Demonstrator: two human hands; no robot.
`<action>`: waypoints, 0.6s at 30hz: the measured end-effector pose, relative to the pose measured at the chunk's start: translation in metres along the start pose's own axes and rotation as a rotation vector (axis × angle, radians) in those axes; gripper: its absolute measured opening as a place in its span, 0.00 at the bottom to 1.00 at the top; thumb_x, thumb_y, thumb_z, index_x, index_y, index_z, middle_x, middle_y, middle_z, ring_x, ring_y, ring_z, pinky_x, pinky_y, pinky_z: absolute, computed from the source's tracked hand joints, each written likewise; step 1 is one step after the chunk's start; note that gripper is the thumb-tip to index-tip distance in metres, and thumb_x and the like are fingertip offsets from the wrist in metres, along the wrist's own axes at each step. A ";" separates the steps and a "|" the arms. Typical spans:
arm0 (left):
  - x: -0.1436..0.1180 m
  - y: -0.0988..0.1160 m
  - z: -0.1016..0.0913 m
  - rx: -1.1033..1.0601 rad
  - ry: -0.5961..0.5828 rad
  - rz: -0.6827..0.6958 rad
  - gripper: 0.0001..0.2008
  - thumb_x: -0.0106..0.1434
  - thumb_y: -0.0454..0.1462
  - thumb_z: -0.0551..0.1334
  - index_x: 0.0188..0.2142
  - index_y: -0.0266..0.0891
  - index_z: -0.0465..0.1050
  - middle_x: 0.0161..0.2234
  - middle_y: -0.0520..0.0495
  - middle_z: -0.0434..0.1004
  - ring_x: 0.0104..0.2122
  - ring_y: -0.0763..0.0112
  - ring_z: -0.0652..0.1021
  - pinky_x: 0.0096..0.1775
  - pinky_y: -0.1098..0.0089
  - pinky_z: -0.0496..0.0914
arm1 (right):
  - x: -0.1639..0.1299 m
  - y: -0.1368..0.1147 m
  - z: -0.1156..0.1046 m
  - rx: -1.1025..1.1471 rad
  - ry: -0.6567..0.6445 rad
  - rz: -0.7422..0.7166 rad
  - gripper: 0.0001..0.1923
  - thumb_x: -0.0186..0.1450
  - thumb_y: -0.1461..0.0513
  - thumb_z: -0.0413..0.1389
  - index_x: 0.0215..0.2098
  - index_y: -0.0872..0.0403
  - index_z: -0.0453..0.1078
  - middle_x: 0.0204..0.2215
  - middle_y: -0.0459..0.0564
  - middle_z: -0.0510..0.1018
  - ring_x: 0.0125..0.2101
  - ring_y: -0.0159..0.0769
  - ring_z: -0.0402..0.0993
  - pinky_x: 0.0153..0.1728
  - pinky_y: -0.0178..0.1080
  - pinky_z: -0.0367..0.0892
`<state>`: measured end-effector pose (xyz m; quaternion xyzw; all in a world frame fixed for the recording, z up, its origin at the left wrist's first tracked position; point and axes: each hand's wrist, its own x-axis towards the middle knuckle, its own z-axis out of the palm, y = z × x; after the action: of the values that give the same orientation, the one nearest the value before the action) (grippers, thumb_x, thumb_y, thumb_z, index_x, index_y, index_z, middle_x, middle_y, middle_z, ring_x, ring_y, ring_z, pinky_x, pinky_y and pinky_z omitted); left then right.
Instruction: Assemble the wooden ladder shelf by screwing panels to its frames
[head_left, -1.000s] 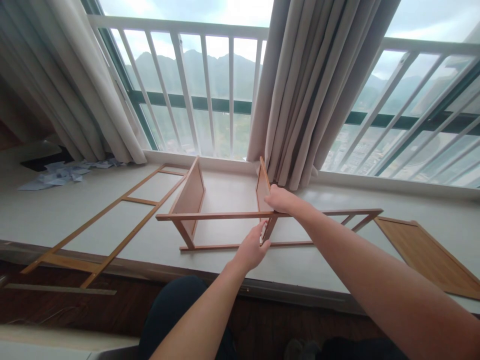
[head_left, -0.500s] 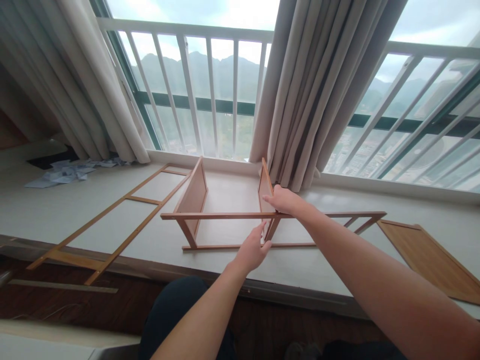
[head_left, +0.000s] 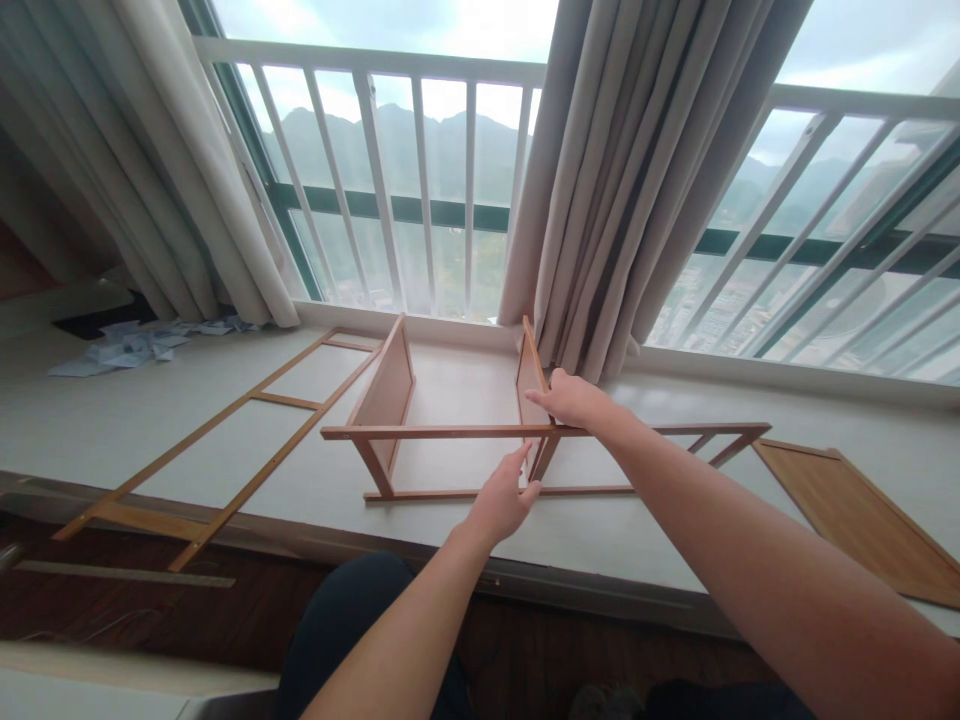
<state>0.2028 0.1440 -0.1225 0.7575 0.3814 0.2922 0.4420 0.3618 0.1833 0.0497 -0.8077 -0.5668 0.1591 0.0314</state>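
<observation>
A partly assembled wooden shelf frame (head_left: 442,433) lies on its side, with one shelf panel (head_left: 384,400) upright at its left end and a second shelf panel (head_left: 530,362) near the middle. My right hand (head_left: 574,398) is closed over the middle panel's edge, just behind the frame's upper rail. Below that rail, my left hand (head_left: 504,500) has its fingers and thumb about the lower part of the same panel, beside a crossbar (head_left: 545,458). Its fingertips are partly hidden by the panel.
On the white sill (head_left: 457,385), a ladder-like wooden side frame (head_left: 289,402) lies left, overhanging the front edge. A wooden board (head_left: 862,510) lies right. Crumpled paper (head_left: 131,345) is at far left. Curtains (head_left: 600,200) hang against the railing (head_left: 420,150) behind.
</observation>
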 end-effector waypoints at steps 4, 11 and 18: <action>-0.001 0.001 -0.001 0.003 -0.002 0.006 0.35 0.65 0.36 0.61 0.70 0.40 0.59 0.64 0.35 0.69 0.53 0.57 0.76 0.58 0.52 0.71 | 0.003 0.003 0.002 -0.003 0.004 -0.017 0.25 0.72 0.49 0.52 0.58 0.59 0.64 0.54 0.68 0.78 0.55 0.55 0.76 0.49 0.46 0.69; 0.000 0.002 0.000 0.007 -0.012 -0.007 0.34 0.65 0.36 0.61 0.70 0.39 0.59 0.64 0.34 0.68 0.54 0.57 0.75 0.60 0.51 0.70 | -0.002 0.004 -0.001 0.006 0.016 -0.007 0.28 0.71 0.46 0.51 0.58 0.59 0.64 0.55 0.69 0.77 0.55 0.54 0.76 0.48 0.44 0.69; 0.000 0.003 -0.001 0.005 -0.009 -0.009 0.33 0.66 0.36 0.61 0.70 0.40 0.59 0.64 0.36 0.68 0.52 0.59 0.76 0.60 0.52 0.70 | -0.002 0.002 0.000 0.000 0.012 -0.024 0.23 0.70 0.51 0.52 0.56 0.58 0.65 0.55 0.68 0.77 0.54 0.55 0.77 0.47 0.45 0.69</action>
<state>0.2030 0.1430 -0.1196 0.7581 0.3837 0.2857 0.4431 0.3630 0.1808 0.0493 -0.8018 -0.5762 0.1539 0.0368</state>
